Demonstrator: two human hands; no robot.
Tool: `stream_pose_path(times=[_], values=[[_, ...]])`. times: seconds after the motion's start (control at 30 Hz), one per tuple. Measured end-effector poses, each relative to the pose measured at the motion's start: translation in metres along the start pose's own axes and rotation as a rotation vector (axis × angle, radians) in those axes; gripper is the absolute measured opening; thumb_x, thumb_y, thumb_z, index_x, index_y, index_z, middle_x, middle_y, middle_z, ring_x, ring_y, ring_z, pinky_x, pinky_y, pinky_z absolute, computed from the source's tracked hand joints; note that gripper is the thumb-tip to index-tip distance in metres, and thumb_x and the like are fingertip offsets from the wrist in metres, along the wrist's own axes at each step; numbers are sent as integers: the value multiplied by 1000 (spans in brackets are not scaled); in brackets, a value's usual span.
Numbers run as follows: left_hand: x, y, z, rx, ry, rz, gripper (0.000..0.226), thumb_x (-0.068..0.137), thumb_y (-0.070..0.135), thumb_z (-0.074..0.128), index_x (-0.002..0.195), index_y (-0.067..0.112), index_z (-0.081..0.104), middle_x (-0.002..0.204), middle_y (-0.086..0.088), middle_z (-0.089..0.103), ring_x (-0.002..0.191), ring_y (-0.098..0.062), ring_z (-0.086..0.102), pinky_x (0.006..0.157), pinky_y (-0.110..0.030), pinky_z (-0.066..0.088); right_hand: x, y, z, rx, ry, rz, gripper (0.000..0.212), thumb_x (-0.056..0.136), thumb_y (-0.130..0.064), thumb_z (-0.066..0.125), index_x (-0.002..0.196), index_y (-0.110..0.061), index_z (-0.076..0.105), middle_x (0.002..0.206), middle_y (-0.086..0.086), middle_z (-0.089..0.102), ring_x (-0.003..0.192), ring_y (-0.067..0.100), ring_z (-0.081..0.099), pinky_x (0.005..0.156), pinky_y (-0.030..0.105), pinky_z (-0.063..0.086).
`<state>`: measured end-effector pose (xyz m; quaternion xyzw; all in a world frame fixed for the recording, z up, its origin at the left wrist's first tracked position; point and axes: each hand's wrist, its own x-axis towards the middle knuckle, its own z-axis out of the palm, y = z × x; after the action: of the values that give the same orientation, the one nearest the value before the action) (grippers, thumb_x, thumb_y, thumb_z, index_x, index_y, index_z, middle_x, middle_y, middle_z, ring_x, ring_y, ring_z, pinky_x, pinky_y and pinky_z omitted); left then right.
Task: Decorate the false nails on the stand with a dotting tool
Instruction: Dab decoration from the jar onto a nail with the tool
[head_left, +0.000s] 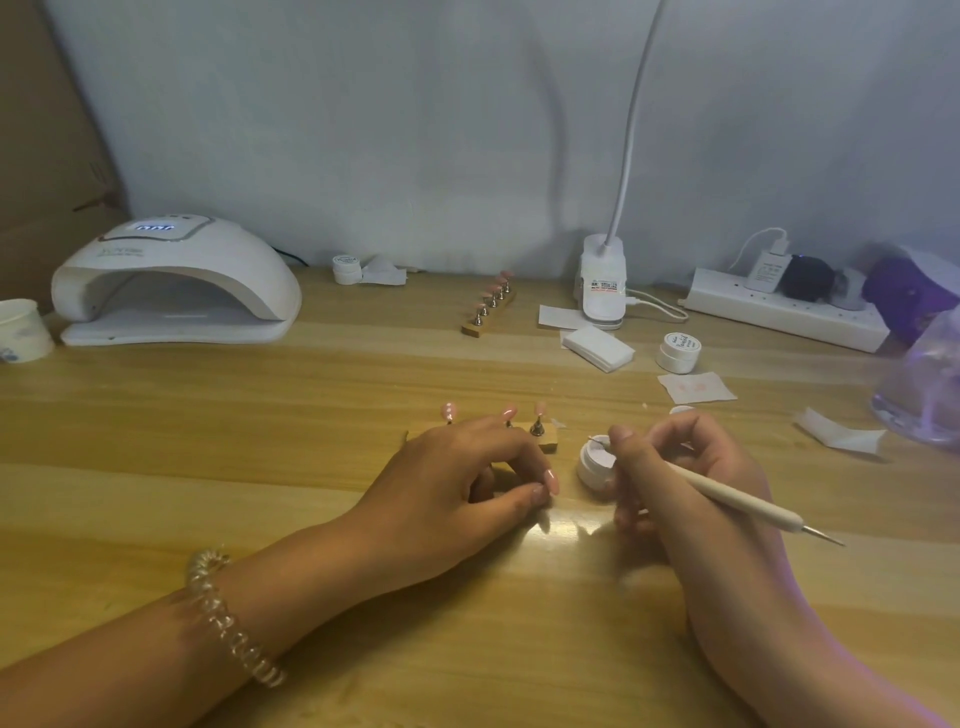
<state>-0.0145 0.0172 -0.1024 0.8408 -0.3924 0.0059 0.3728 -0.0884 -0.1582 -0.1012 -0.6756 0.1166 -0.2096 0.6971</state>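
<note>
A small wooden stand (549, 442) with pink false nails (540, 408) on metal pegs sits mid-table. My left hand (457, 467) rests over it and holds it, hiding most of the base. Just to the right stands an open white gel pot (592, 464). My right hand (691, 467) grips a white dotting tool (743, 500) like a pen, and its front tip dips at the pot's rim. The tool's rear metal tip points to the lower right.
A white nail lamp (176, 286) stands back left, a second nail stand (489, 307) at the back middle. A clip lamp (602, 286), power strip (789, 312), closed gel pot (678, 353), wipes (597, 345) and a clear bag (924, 384) crowd the right. A paper cup (21, 330) is far left.
</note>
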Motion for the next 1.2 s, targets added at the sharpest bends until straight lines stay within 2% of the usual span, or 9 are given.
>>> stream_pose_path(times=[0.1, 0.2, 0.33, 0.4, 0.57, 0.73, 0.87, 1.03, 1.2], values=[[0, 0, 0, -4, 0, -4, 4, 88, 19, 72, 90, 22, 71, 89, 17, 65, 56, -19, 52, 90, 2, 30, 9, -1, -9, -72, 56, -38, 27, 90, -26, 67, 77, -13, 49, 52, 1, 58, 40, 10, 45, 39, 18, 36], [0, -1, 1, -8, 4, 4, 4, 88, 18, 72, 90, 22, 71, 89, 17, 65, 55, -20, 51, 106, -7, 29, 17, 0, -14, -113, 75, -17, 27, 91, -26, 67, 76, -11, 50, 49, 0, 56, 41, 9, 44, 40, 21, 35], [1, 0, 0, -12, 5, 9, 6, 88, 17, 72, 93, 21, 72, 92, 13, 68, 56, -19, 50, 99, -1, 30, 15, 0, -12, -176, 46, -41, 25, 89, -27, 67, 78, -13, 51, 53, 4, 60, 43, 10, 46, 49, 28, 36], [0, 0, 0, -12, 5, 2, 6, 88, 17, 72, 93, 20, 74, 91, 13, 67, 57, -19, 51, 91, 3, 27, 12, -4, -10, -142, 49, -48, 24, 90, -29, 68, 82, -12, 52, 58, 8, 65, 44, 11, 50, 45, 27, 40], [1, -2, 2, -40, 20, -2, 7, 87, 16, 73, 87, 23, 72, 85, 7, 68, 53, -18, 49, 115, -15, 25, -4, -7, 2, 19, -50, 47, 26, 90, -21, 68, 77, -13, 47, 57, 9, 65, 41, 13, 50, 38, 22, 41], [1, -1, 3, -46, 0, 9, 7, 87, 17, 72, 89, 23, 74, 83, -7, 69, 54, -19, 49, 91, -14, 40, -6, -6, 6, -6, -86, 102, 31, 88, -10, 64, 68, -13, 40, 51, 14, 61, 39, 15, 46, 37, 21, 37], [1, -2, 3, -39, 3, 14, 7, 87, 16, 74, 89, 23, 75, 81, -7, 66, 53, -21, 50, 87, -1, 34, -6, -5, 7, -78, -108, 91, 29, 85, -10, 63, 69, -13, 40, 53, 14, 65, 41, 16, 50, 38, 22, 39], [1, -3, 5, -60, 5, 4, 7, 86, 16, 74, 88, 23, 74, 79, -11, 64, 52, -23, 50, 96, -20, 35, -7, -6, 8, -129, -105, 74, 28, 89, -14, 63, 72, -11, 41, 56, 12, 68, 44, 15, 54, 40, 24, 42], [2, -3, 4, -58, 7, 6, 8, 86, 16, 75, 88, 24, 75, 80, -10, 65, 51, -25, 50, 91, -8, 38, -8, -7, 9, -138, -108, 81, 28, 90, -15, 62, 73, -10, 41, 57, 12, 68, 44, 15, 54, 39, 24, 42]])
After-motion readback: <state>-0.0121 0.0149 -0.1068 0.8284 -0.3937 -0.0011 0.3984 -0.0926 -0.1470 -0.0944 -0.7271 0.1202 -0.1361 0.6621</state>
